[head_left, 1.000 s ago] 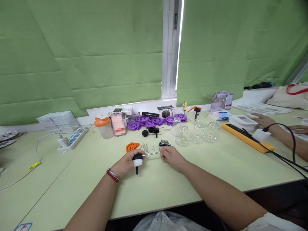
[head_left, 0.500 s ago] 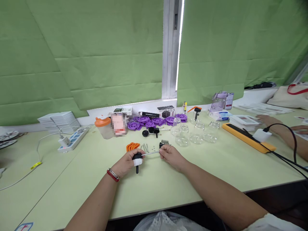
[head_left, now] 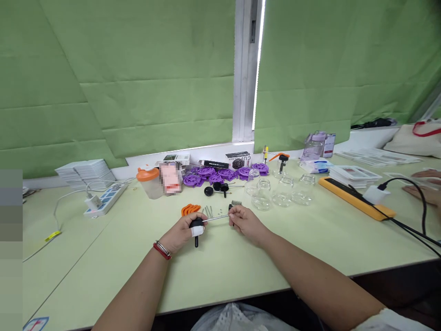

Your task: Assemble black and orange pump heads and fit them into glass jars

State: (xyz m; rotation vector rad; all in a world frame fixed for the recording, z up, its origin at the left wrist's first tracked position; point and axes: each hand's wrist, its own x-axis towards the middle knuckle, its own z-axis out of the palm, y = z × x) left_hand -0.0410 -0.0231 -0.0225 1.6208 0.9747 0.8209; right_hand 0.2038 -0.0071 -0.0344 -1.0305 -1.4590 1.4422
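Note:
My left hand (head_left: 182, 232) is closed around a black plastic cap (head_left: 195, 223) with a short black stem pointing down; white tape wraps one of its fingers. A thin metal rod (head_left: 216, 218) runs from the cap to the right. My right hand (head_left: 248, 224) pinches the rod's far end, its fingertips hiding the tip. Behind that hand lie several springs (head_left: 237, 202) and a small black part, partly covered. Orange curved handles (head_left: 190, 209) rest just beyond my left hand, beside loose metal pins (head_left: 208, 211) and tiny bits.
Several clear glass jars (head_left: 282, 197) stand right of centre. Purple plastic parts (head_left: 206, 172) and black caps with rods (head_left: 217, 187) lie farther back. An orange-lidded cup (head_left: 148, 184) stands left, a yellow power strip (head_left: 354, 197) right. A co-worker's hands (head_left: 425, 184) are at the far right.
My hands keep nearly the same pose on the cap and rod. The co-worker's hands have moved right, away from the stack of white trays.

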